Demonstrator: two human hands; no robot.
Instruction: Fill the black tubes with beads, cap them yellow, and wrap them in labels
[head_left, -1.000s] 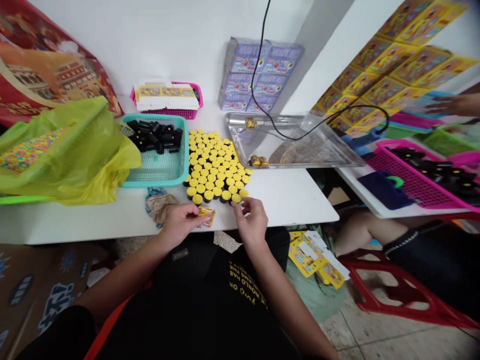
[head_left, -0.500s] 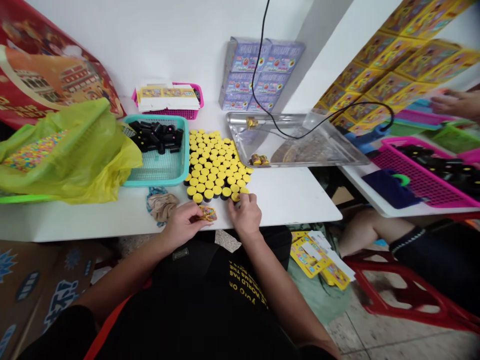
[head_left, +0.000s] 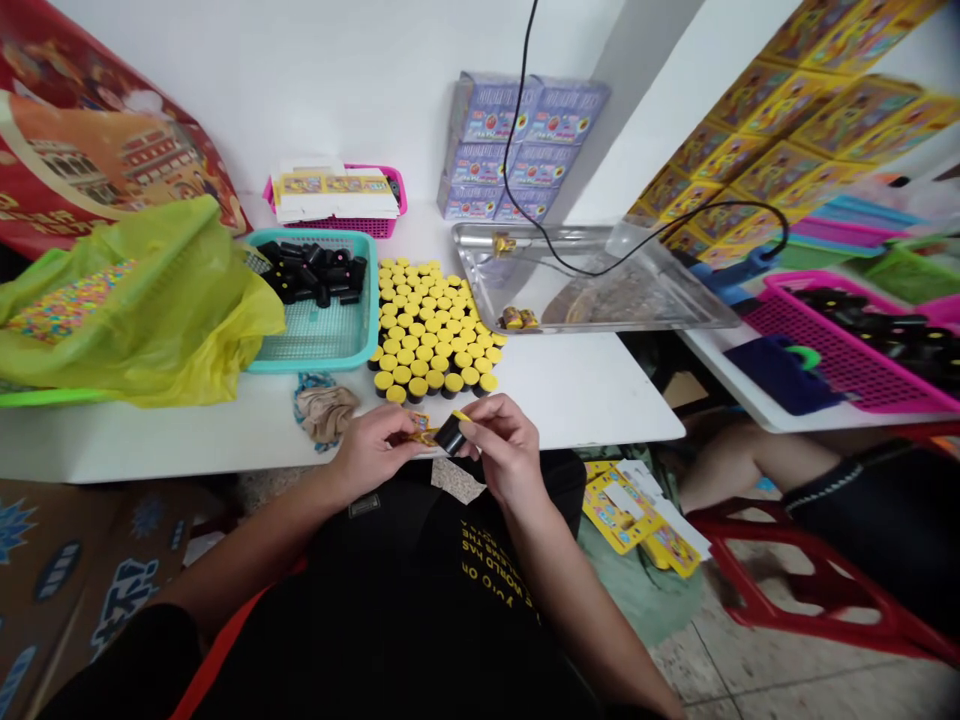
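Observation:
My right hand (head_left: 504, 448) grips a small black cylinder with a yellow cap (head_left: 452, 433), tilted on its side at the table's near edge. My left hand (head_left: 373, 450) pinches a small yellow printed sticker (head_left: 421, 431) right against that cylinder. Just beyond my hands stands a tight cluster of several yellow-capped black cylinders (head_left: 431, 330) on the white table (head_left: 585, 390). A teal basket (head_left: 319, 335) holds several uncapped black cylinders (head_left: 313, 272).
A yellow-green plastic bag (head_left: 127, 300) of coloured beads lies at left, a crumpled cloth (head_left: 324, 410) near my left hand. A metal tray (head_left: 585, 280) with a black cable sits at right. Pink baskets (head_left: 840, 365), purple boxes (head_left: 517, 145) and another person's knee (head_left: 720, 465) are around.
My right hand took a capped cylinder from the front row of the cluster and drew it back to meet the sticker in my left hand. The other person's hand at far right left the view.

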